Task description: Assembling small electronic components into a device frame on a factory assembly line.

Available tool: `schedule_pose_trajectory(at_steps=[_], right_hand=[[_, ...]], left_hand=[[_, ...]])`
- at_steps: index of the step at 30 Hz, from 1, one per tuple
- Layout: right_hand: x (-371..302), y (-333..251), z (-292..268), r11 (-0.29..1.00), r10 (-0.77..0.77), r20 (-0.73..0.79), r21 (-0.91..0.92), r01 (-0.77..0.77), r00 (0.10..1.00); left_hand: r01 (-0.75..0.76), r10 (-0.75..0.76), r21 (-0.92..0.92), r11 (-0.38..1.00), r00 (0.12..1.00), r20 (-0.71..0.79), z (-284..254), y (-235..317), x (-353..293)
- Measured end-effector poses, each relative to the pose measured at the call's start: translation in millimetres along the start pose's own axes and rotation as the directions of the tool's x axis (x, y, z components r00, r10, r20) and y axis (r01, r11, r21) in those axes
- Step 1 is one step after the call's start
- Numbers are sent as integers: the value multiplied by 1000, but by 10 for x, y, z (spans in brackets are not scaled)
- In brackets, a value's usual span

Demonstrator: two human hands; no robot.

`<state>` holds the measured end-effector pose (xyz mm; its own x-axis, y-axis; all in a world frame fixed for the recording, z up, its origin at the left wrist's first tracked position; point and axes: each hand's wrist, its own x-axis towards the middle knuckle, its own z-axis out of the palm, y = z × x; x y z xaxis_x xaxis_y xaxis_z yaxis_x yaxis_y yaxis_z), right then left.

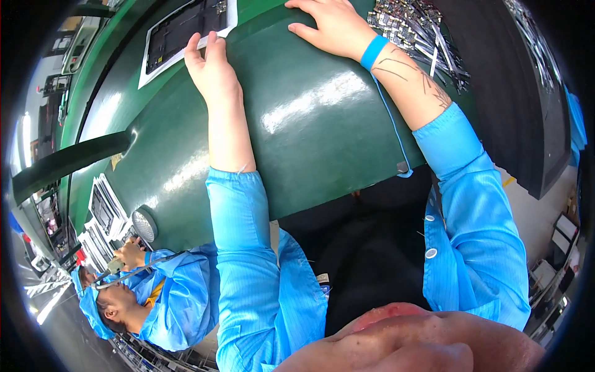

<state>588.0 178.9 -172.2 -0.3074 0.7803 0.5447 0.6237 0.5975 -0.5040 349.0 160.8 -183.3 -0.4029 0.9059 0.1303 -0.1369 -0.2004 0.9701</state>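
Note:
My left hand (215,73) is at the near edge of a white-rimmed tray or frame (232,13) with dark flat pieces inside. Its fingers are stretched and apart, the tips beside or on the rim; I cannot tell whether they touch it. My right hand (334,26) rests low over the green mat (304,155), thumb spread from the fingers, some of which the top edge cuts off. Around that wrist is a blue strap (374,52) with a thin blue cord running down to the mat's edge. Right of it lies a pile of small circuit boards with flat cables (412,28).
At lower left a co-worker in blue (176,297) handles something beside a stack of white-framed trays (102,211). A black curved arm (74,164) and a round lamp-like head (144,224) stand over the left side. A black bench (527,93) edges the right, with more cables.

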Motion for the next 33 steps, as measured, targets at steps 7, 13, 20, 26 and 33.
schedule_pose_trajectory(at_steps=[7, 13, 20, 26, 33], right_hand=[[127, 123, 92, 979, 201, 70, -42, -199, 977], [153, 94, 125, 959, 273, 94, -113, -262, 958], [118, 325, 209, 954, 273, 114, -163, -253, 955], [182, 231, 150, 941, 299, 149, -211, -265, 942], [100, 196, 134, 994, 113, 117, -22, -111, 987]], left_hand=[[-66, 87, 173, 983, 990, -114, 59, -34, -42], [-111, 139, 263, 958, 986, -93, 32, -43, -69], [-105, 115, 225, 969, 993, -35, 59, -54, -52], [-93, 98, 247, 965, 995, -8, -30, -60, -53], [-95, 95, 246, 965, 995, 12, -1, -43, -50]])
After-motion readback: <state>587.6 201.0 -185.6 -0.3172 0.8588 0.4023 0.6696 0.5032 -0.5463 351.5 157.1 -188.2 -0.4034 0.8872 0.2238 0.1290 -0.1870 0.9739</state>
